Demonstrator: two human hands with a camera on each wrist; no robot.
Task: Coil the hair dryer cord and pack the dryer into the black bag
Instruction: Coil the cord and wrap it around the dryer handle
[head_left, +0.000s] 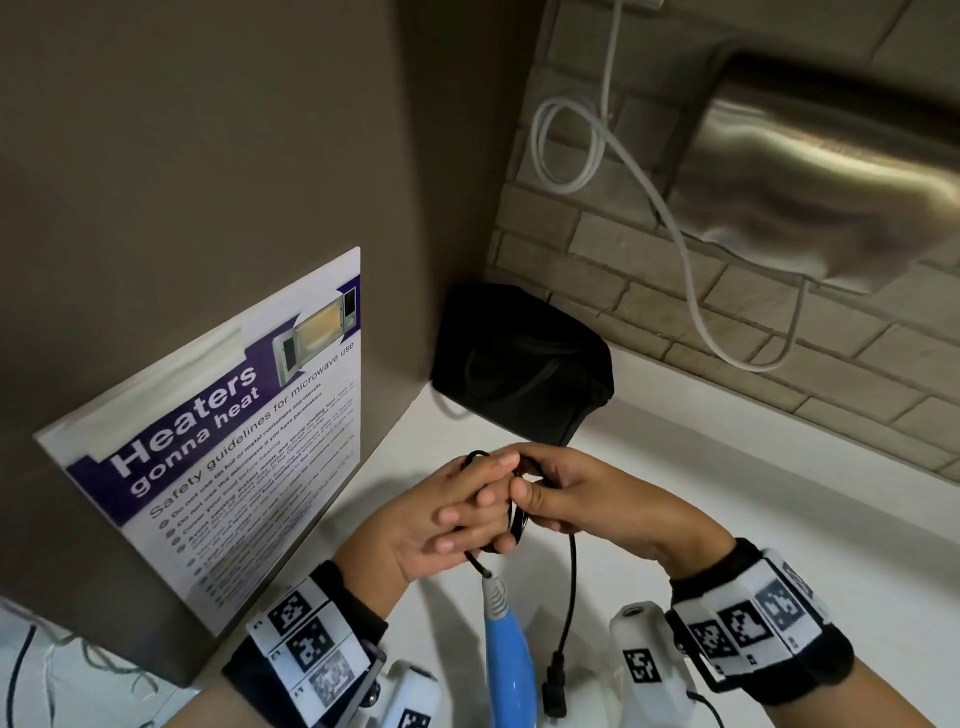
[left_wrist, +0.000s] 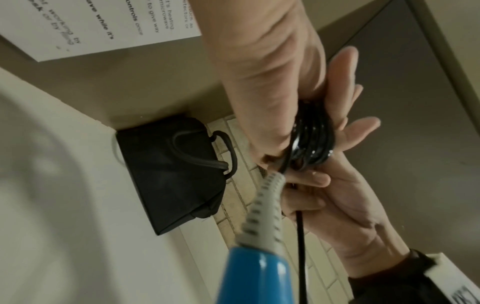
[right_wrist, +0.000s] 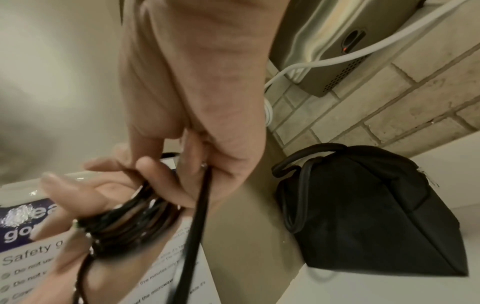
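Head view: black bag at counter corner.

I read one sign: the white-and-purple paper poster on the brown panel. White letters on its purple band say "Heaters gonna heat", and below that "Safety guidelines for microwave use". Most of the bullet lines are too small for me. The right wrist view gives "Do not", the left "controls once".

The dryer runs off the bottom edge past its handle. The left hand hides much of the cord. Small print on the poster is unreadable.
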